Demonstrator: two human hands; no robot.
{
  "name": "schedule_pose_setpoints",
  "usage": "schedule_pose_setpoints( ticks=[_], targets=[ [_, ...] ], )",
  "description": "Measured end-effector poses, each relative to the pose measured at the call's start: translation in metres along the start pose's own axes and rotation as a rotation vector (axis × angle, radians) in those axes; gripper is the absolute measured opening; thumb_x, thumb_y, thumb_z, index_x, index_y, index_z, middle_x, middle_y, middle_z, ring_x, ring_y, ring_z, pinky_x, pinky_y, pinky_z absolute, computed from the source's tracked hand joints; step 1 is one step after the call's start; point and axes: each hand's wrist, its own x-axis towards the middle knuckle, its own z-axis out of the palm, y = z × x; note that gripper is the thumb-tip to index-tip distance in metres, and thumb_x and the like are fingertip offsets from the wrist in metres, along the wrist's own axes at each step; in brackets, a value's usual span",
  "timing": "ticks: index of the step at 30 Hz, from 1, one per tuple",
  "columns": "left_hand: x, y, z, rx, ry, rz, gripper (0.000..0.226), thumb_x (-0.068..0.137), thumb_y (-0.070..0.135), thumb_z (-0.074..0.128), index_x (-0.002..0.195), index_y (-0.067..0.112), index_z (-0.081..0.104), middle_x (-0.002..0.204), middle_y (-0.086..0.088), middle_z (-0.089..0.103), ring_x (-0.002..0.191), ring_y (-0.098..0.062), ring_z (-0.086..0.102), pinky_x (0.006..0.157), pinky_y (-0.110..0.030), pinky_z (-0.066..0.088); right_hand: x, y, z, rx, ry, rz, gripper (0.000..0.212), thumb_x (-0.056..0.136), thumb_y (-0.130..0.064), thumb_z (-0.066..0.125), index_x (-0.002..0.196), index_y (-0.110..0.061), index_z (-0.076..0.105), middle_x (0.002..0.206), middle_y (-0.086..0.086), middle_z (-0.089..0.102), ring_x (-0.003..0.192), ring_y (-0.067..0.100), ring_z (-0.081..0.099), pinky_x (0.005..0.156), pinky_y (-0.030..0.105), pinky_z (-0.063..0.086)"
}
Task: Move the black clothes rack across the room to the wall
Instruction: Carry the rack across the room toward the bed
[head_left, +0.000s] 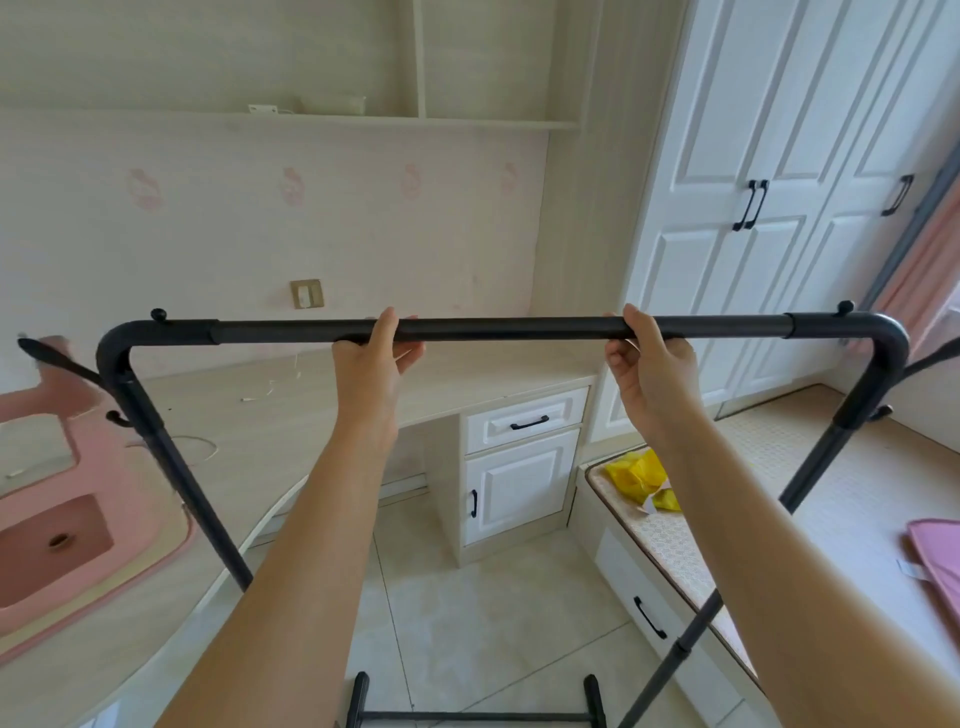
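Observation:
The black clothes rack fills the view, its top bar running level from left to right with rounded corners and two side posts sloping down. My left hand grips the top bar left of centre. My right hand grips it right of centre. Both arms reach forward. Part of the rack's base shows at the bottom edge over the tiled floor. The pink patterned wall lies straight ahead beyond the bar.
A wooden desk with a white drawer cabinet stands ahead. A pink shelf unit is at the left. A bed platform with a yellow bag lies at the right, white wardrobe doors behind it.

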Motion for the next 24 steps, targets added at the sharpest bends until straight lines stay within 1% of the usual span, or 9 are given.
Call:
schedule_pose_setpoints(
  ticks=[1,3,5,9,11,14,17,19,24],
  targets=[
    [0.000,-0.002,0.005,0.006,-0.005,-0.009,0.050,0.094,0.025,0.061,0.126,-0.011,0.051,0.110,-0.018,0.071,0.073,-0.011,0.072,0.088,-0.032,0.059,0.002,-0.003,-0.004,-0.001,0.001,-0.001,0.016,0.093,-0.010,0.060,0.077,-0.007,0.059,0.078,0.006,0.065,0.053,0.009,0.054,0.057,0.014,0.051],
    [-0.001,-0.007,0.018,0.017,-0.015,-0.026,0.051,0.094,0.029,0.061,0.125,-0.010,0.051,0.100,-0.011,0.072,0.065,-0.007,0.073,0.097,-0.038,0.055,0.008,-0.009,-0.013,-0.004,0.003,-0.004,0.015,0.093,-0.010,0.060,0.079,-0.007,0.059,0.080,0.007,0.067,0.053,0.009,0.054,0.057,0.014,0.051],
    [-0.002,-0.012,0.028,0.016,-0.022,-0.029,0.048,0.095,0.028,0.060,0.124,-0.009,0.051,0.091,-0.007,0.070,0.059,-0.005,0.072,0.099,-0.040,0.054,0.012,-0.013,-0.020,-0.010,0.009,-0.008,0.014,0.093,-0.010,0.059,0.079,-0.007,0.059,0.084,0.009,0.067,0.053,0.010,0.054,0.057,0.015,0.052],
    [-0.004,-0.022,0.046,0.019,-0.034,-0.037,0.049,0.094,0.027,0.061,0.127,-0.009,0.050,0.090,-0.006,0.069,0.059,-0.005,0.072,0.099,-0.041,0.054,0.020,-0.022,-0.036,-0.014,0.016,-0.022,0.014,0.094,-0.011,0.059,0.081,-0.006,0.060,0.086,0.010,0.068,0.053,0.009,0.054,0.057,0.015,0.052],
    [-0.004,-0.026,0.054,0.006,-0.042,-0.036,0.044,0.095,0.024,0.060,0.124,-0.008,0.052,0.088,-0.006,0.070,0.059,-0.006,0.071,0.094,-0.037,0.057,0.023,-0.025,-0.043,-0.014,0.022,-0.030,0.013,0.093,-0.011,0.059,0.081,-0.006,0.060,0.086,0.010,0.068,0.053,0.009,0.054,0.057,0.015,0.051],
    [-0.005,-0.031,0.068,-0.012,-0.066,-0.018,0.026,0.095,0.022,0.060,0.108,0.000,0.054,0.082,-0.005,0.066,0.064,-0.010,0.070,0.081,-0.028,0.061,0.027,-0.032,-0.054,-0.020,0.040,-0.049,0.014,0.093,-0.011,0.060,0.080,-0.007,0.060,0.083,0.009,0.068,0.054,0.009,0.055,0.058,0.015,0.051],
    [-0.004,-0.038,0.081,-0.009,-0.096,-0.022,0.018,0.095,0.021,0.059,0.094,0.003,0.055,0.081,-0.006,0.062,0.069,-0.015,0.068,0.076,-0.026,0.061,0.030,-0.037,-0.063,-0.004,0.071,-0.071,0.012,0.093,-0.010,0.059,0.082,-0.007,0.057,0.084,0.009,0.068,0.054,0.010,0.056,0.058,0.015,0.052],
    [0.000,-0.042,0.088,-0.013,-0.119,-0.031,0.017,0.095,0.020,0.059,0.087,0.006,0.056,0.079,-0.006,0.061,0.070,-0.017,0.067,0.074,-0.025,0.061,0.032,-0.040,-0.068,0.006,0.092,-0.084,0.012,0.094,-0.010,0.059,0.082,-0.007,0.057,0.085,0.010,0.069,0.055,0.010,0.055,0.058,0.015,0.052],
    [0.012,-0.050,0.104,-0.018,-0.202,-0.066,0.018,0.095,0.018,0.057,0.083,0.006,0.058,0.082,-0.007,0.065,0.073,-0.018,0.068,0.071,-0.023,0.060,0.033,-0.043,-0.073,-0.002,0.163,-0.134,0.013,0.093,-0.010,0.059,0.080,-0.007,0.057,0.083,0.011,0.070,0.052,0.010,0.056,0.057,0.016,0.052]
  ],
)
